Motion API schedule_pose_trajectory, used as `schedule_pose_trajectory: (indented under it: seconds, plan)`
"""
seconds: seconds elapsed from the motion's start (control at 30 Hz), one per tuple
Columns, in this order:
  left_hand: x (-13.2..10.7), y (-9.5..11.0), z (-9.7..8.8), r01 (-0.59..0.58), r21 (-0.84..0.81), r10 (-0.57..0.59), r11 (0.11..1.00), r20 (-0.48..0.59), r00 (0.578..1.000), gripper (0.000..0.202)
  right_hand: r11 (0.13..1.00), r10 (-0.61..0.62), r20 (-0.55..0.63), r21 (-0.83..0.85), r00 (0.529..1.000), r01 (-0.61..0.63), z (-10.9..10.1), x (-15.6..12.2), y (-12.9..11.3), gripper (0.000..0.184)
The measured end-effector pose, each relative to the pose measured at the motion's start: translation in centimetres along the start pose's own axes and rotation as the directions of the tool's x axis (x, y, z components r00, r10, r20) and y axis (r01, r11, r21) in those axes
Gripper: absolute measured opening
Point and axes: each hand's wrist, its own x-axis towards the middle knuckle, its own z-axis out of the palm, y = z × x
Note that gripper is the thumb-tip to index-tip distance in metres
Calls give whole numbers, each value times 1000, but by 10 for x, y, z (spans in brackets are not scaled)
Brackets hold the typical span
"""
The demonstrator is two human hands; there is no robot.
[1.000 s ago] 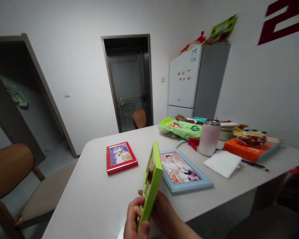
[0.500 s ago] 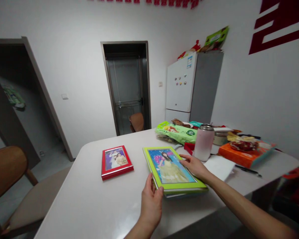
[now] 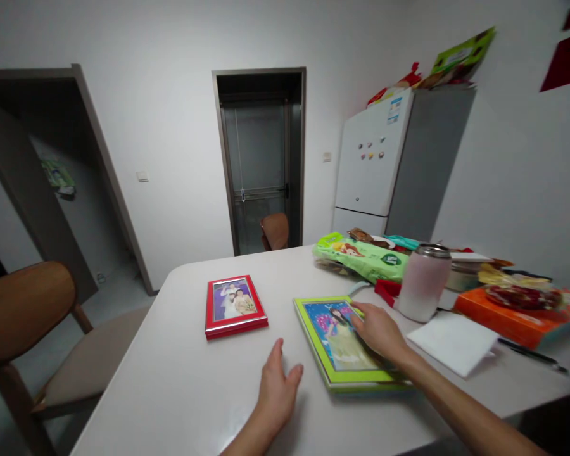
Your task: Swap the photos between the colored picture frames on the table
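A lime-green photo frame (image 3: pixel 335 381) with a picture of a figure in a pale yellow dress lies on the white table (image 3: pixel 185 386). My right hand (image 3: pixel 380 332) is closed over its right side, thumb and fingers on the picture and far edge; part of the grip is hidden. My left hand (image 3: pixel 278 392) is held open just left of the frame, thumb and fingers apart, touching nothing. Farther left lies a red photo frame (image 3: pixel 236 326) with a picture of people on purple, its edge looking doubled like a stack.
A pink-white bottle (image 3: pixel 425 285), white paper (image 3: pixel 453 342), a black pen (image 3: pixel 532 354) and an orange box (image 3: pixel 508 310) sit on the right. A green snack bag (image 3: pixel 361 256) lies behind. Brown chairs (image 3: pixel 26 316) stand left and beyond the table; a fridge (image 3: pixel 370 164) is at the back.
My left hand has let go of the green frame's near left corner and moved away, opening. The frame has come down flat on the table. The view has turned left.
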Motion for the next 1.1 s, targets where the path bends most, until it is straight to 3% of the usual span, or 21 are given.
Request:
schedule_pose_trajectory:
  seconds: [0.07, 0.17, 0.3, 0.47, 0.6, 0.7, 0.77, 0.83, 0.9, 0.97, 1.03, 1.1]
  plan:
    - [14, 0, -28, 70, -157, -90, 985, -122, 988, 43, 985, -170, 27, 24, 985, 169, 15, -2, -45, 36]
    - [27, 0, -65, 109, -245, -167, 963, -229, 959, 36, 918, -393, 95, 92, 914, 385, 50, -4, -119, 35]
    - [24, -3, -93, 160, -357, -268, 920, -277, 923, 30, 853, -521, 133, 105, 843, 511, 92, -2, -188, 38]
    - [16, -4, -106, 153, -495, -313, 855, -259, 914, 19, 814, -580, 152, 76, 800, 576, 98, -19, -205, 17]
    - [7, 5, -100, 14, -555, -198, 832, -273, 941, 23, 769, -638, 139, 167, 758, 617, 80, -54, -199, 16]
    - [-9, 18, -91, -131, -539, -64, 832, -329, 942, 33, 749, -608, 112, 411, 786, 520, 64, -76, -194, 21]
    - [-25, 29, -86, -191, -440, 26, 878, -354, 935, 34, 709, -532, 127, 608, 837, 358, 51, -84, -190, 30]
    - [-43, 42, -81, -222, -267, 126, 938, -334, 934, 31, 616, -406, 162, 775, 899, 138, 38, -86, -188, 42]
    - [-61, 53, -77, -250, -70, 226, 966, -244, 943, 31, 473, -238, 212, 878, 948, -78, 23, -87, -185, 49]
    - [-77, 60, -74, -315, 129, 329, 940, -107, 938, 36, 306, -103, 277, 923, 956, -234, 8, -89, -181, 53]
    - [-90, 60, -72, -431, 307, 437, 848, 55, 898, 42, 162, -55, 346, 929, 937, -334, -3, -94, -175, 54]
    - [-98, 54, -71, -560, 431, 510, 707, 238, 827, 47, 81, -65, 410, 911, 910, -405, -10, -100, -168, 54]
